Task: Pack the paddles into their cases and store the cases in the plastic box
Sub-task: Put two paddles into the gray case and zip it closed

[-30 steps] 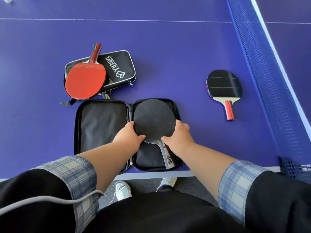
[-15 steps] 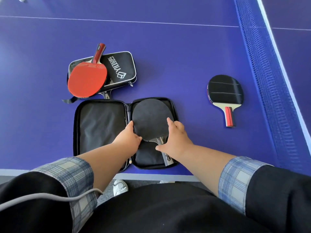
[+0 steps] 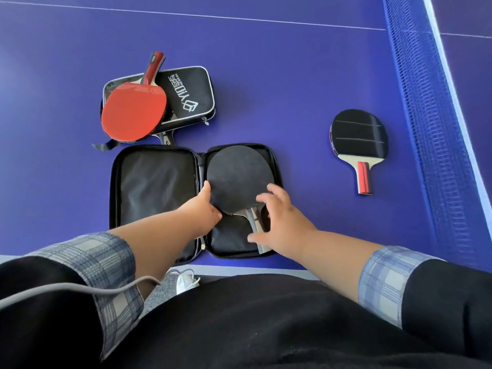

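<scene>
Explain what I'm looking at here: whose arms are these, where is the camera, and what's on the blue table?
The camera sits on a person's head, looking down at their own bare arms. On the blue table-tennis table lies an open black zip case, with a black-faced paddle in its right half. The left hand rests on the blade's edge; the right hand hovers spread over the handle, gripping nothing. Behind, a red-faced paddle lies on a closed black printed case. A short-handled black paddle lies near the blue net.

open case (image 3: pixel 157 187): black paddle (image 3: pixel 234 179) in its right half | left hand (image 3: pixel 203 209) touching paddle edge | right hand (image 3: pixel 282 222) spread over handle
</scene>
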Available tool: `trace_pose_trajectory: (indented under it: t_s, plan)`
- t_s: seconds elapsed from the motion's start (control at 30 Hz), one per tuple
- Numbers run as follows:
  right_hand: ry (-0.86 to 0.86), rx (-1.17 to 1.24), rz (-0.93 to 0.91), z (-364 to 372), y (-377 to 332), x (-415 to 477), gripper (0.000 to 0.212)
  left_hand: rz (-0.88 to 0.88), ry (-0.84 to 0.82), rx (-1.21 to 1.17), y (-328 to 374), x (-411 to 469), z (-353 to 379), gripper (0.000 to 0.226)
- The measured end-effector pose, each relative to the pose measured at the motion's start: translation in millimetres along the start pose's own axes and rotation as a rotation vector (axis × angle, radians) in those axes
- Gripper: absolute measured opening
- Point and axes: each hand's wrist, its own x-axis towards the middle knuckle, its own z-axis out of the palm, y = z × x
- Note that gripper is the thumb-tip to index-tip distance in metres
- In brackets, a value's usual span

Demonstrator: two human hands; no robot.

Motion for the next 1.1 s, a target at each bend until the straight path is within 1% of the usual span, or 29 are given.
trace_pose_trajectory:
  t_s: [0.07,0.13,0.2,0.23,0.37,0.43,0.53,0.63,0.7,0.77,0.8,0.87,0.9,0.93,1.0,1.07,1.1]
  plan:
    - [-0.072,-0.135,-0.150,2,10,-17,0.066,0.004,0.007,-0.011,0,3,0,0.079]
    - [-0.118,-0.336,-0.240,5,22,-27,0.053,0.019,0.022,0.003,0,4,1,0.086]
    - [-0.091,-0.478,-0.252,6,26,-27,0.042,0.020,0.011,0.004,0,4,1,0.088]
    - [-0.080,-0.506,-0.238,6,25,-25,0.040,0.024,0.006,0.011,-1,4,2,0.089]
    - [-0.086,-0.529,-0.179,6,18,-21,0.046,0.032,0.023,0.004,0,5,2,0.098]
    - [-0.078,-0.457,-0.127,9,19,-23,0.046,0.032,0.017,0.008,-1,5,1,0.101]
    - [-0.083,-0.294,-0.005,11,17,-20,0.042,0.028,0.016,0.010,-1,7,0,0.105]
    - [-0.160,-0.268,0.067,4,11,-15,0.041,0.022,0.000,-0.001,0,7,-3,0.107]
    - [-0.199,-0.317,0.033,-4,7,-13,0.044,0.014,-0.013,0.006,1,6,-3,0.107]
    - [-0.196,-0.358,-0.023,-12,1,-10,0.049,0.008,-0.017,0.006,2,5,-3,0.105]
    - [-0.161,-0.366,-0.053,-15,-2,-7,0.050,0.007,-0.014,-0.003,2,5,-2,0.105]
    - [-0.029,-0.357,-0.125,-19,-11,4,0.049,0.002,-0.008,-0.028,2,4,-3,0.104]
    - [0.023,-0.354,-0.155,-19,-15,11,0.052,-0.002,-0.006,-0.041,2,3,-4,0.104]
    - [0.039,-0.360,-0.166,-19,-20,18,0.058,0.001,-0.002,-0.058,3,3,-4,0.103]
    - [-0.028,-0.417,-0.150,-17,-28,34,0.072,0.010,-0.016,-0.093,5,2,-5,0.098]
    - [-0.101,-0.506,-0.131,-13,-33,45,0.078,0.016,-0.074,-0.129,6,0,-6,0.091]
    - [-0.103,-0.528,-0.123,-11,-33,48,0.078,0.009,-0.085,-0.169,4,0,-8,0.093]
